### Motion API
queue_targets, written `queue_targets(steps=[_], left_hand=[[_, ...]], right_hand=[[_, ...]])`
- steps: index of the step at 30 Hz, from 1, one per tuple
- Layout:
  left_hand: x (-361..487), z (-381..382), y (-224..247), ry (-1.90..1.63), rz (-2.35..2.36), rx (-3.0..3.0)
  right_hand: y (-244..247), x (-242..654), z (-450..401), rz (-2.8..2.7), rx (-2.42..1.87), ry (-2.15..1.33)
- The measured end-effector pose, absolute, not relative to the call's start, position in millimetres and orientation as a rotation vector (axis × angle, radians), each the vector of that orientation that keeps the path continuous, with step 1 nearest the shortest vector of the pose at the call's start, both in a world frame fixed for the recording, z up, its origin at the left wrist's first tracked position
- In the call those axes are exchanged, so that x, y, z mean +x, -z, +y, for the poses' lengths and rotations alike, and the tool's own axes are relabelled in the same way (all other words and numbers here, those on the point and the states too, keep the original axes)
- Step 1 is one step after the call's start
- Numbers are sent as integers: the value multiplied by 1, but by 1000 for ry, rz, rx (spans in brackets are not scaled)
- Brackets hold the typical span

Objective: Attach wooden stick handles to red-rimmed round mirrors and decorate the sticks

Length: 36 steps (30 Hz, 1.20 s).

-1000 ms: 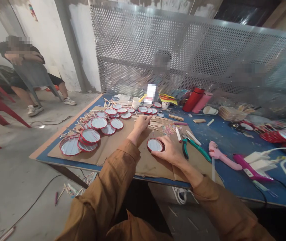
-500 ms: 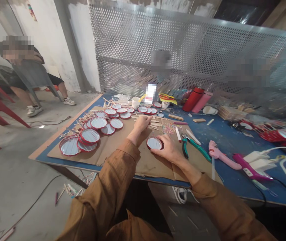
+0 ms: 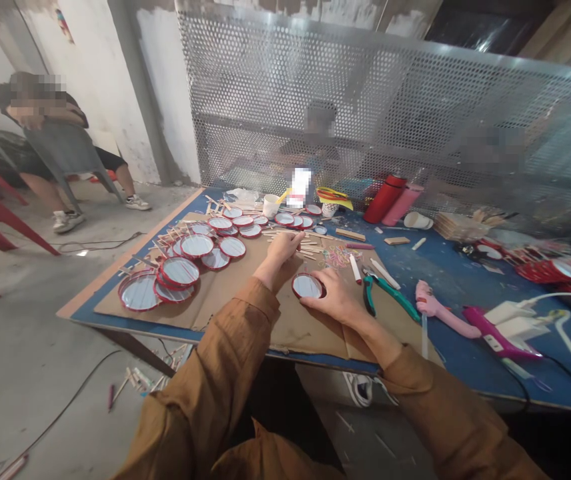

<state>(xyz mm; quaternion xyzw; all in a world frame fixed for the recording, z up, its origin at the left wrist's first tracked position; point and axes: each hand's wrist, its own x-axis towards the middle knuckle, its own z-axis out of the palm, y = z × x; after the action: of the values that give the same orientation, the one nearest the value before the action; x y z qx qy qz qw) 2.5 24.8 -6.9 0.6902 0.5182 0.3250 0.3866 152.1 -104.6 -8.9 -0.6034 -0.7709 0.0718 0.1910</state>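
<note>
Along a concrete-floored workshop, a perforated metal screen [image 3: 365, 87] closes off 12 o'clock, and a seated person [image 3: 50, 140] sits at 10 o'clock, beyond the end of a blue-topped workbench [image 3: 445, 287]. A brown cardboard sheet [image 3: 285, 333] covers the bench's near side, seemingly to shield it and to keep the work directly before the body. Red-rimmed round discs [image 3: 180, 270] with silvery faces lie overlapped at 10 o'clock, some with wooden sticks poking from beneath, all within easy reach. Loose craft sticks [image 3: 310, 248] lie at 12 o'clock, while green-handled pliers [image 3: 380, 297] and a pink glue gun [image 3: 433, 305] wait at 2 o'clock, off to the side of the work. The left hand [image 3: 279, 257] lies open and palm down on the cardboard, holding nothing, its fingertips just beside the sticks. The right hand [image 3: 335, 300] takes a narrow grip on a single red-rimmed disc [image 3: 307, 287] at 1 o'clock, its fingers [image 3: 311, 303] curled against the rim, apparently to steady it.
</note>
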Motion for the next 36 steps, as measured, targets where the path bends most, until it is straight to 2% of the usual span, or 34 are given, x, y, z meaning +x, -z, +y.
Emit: queue_targets(steps=[17,36], left_hand=[[4,28,13,-869,1328,1742],[2,25,10,-849,1359,1751]], right_hand=[[-5,147,-100,-2193,-1891,-299],[-6,149,-97,-2263,-1822,-264]])
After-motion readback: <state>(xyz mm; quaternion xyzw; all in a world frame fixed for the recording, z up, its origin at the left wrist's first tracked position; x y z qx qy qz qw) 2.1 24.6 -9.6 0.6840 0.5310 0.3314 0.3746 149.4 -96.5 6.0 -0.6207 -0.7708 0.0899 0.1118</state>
